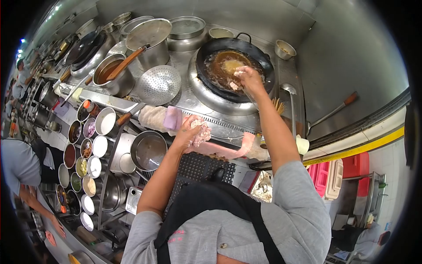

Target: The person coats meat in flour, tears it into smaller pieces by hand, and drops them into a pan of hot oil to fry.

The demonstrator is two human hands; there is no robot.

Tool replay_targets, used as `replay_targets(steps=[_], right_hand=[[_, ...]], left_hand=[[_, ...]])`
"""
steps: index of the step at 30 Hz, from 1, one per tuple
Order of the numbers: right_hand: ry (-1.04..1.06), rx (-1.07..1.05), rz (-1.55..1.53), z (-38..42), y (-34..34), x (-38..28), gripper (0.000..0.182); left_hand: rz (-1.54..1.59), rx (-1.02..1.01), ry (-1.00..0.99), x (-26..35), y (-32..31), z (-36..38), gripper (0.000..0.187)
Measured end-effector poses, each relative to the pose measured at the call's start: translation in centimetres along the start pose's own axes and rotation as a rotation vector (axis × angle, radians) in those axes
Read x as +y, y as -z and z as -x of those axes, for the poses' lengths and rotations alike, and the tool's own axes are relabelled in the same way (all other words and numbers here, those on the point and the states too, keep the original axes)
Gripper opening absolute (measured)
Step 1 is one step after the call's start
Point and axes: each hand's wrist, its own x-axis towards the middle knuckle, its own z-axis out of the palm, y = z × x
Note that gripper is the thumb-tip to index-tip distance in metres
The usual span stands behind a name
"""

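Observation:
My left hand (186,136) is cupped around a clump of pale pink raw meat pieces (201,133), held over the front edge of the stove. Stretched farther forward, my right hand (252,82) hangs over the black wok (269,72), fingers pinched on a small pale piece of meat (239,72). Another piece of meat (234,86) shows just below its fingers. Hot oil (215,66) bubbles in the wok, with pale foam near the middle. The wok sits on a round steel burner ring (198,90).
A perforated skimmer (159,85) lies left of the wok, beside a pot of brown sauce (103,72) with a wooden-handled tool. A ladle (289,89) rests at the right. Several ingredient bowls (105,121) and a pot of liquid (149,151) stand left. Another person (28,165) is at far left.

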Motion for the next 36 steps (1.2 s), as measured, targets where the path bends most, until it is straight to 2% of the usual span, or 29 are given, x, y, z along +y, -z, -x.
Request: replay_targets(steps=[4,5,8,9,11,12,14,15,17,19,22,26,30,33,36], right_hand=[[0.037,0.021,-0.142,6.4,0.2,-6.5,0.019],[0.085,-0.054,-0.130,7.7,0.6,-6.0,0.021],[0.019,-0.276,0.065,13.2,-1.0,-5.8,0.029],[-0.019,-0.374,-0.010,14.5,-2.1,-4.5,0.034],[-0.046,-0.434,0.094,16.6,-4.1,-3.8,0.041],[-0.036,-0.429,0.075,17.0,-4.7,-3.6,0.042],[-0.015,-0.424,0.037,17.6,-5.4,-3.2,0.043],[0.043,-0.384,0.079,17.6,-5.3,-3.1,0.034],[0.067,-0.340,0.127,17.9,-4.9,-3.3,0.028],[0.074,-0.270,0.110,18.3,-4.8,-3.3,0.020],[0.043,-0.204,0.175,18.6,-4.1,-4.3,0.019],[-0.039,-0.099,-0.217,18.1,-3.3,-2.2,0.020],[-0.145,-0.110,-0.310,18.1,-3.2,-2.7,0.020],[-0.173,-0.183,-0.360,17.9,-3.4,-3.0,0.020],[-0.216,-0.171,-0.497,17.9,-3.4,-3.3,0.023]], left_hand=[[0.002,0.073,-0.072,-0.1,0.2,0.4,0.023],[0.034,0.068,-0.077,0.0,0.0,0.6,0.022],[0.059,-0.001,-0.068,-0.2,0.0,-0.6,0.020],[0.056,-0.033,-0.060,-0.2,-0.1,-1.3,0.020],[0.003,-0.107,-0.096,-0.2,-1.2,-2.5,0.024],[-0.023,-0.143,-0.114,-0.2,-2.0,-2.9,0.025],[-0.111,-0.045,-0.098,-0.4,-3.7,-3.3,0.024],[-0.171,-0.030,-0.080,-0.5,-3.7,-3.6,0.024],[-0.242,-0.056,-0.059,-0.8,-3.3,-4.4,0.025],[-0.181,-0.059,0.019,0.2,-4.6,-3.6,0.027],[-0.106,-0.061,0.061,0.4,-5.5,-2.9,0.027],[-0.088,-0.088,0.008,1.0,-5.6,-2.4,0.020],[-0.060,-0.108,-0.026,1.5,-5.0,-2.5,0.020],[-0.143,-0.130,-0.012,2.6,-6.6,-2.0,0.021],[-0.233,-0.136,-0.075,1.8,-5.5,-2.8,0.019]])
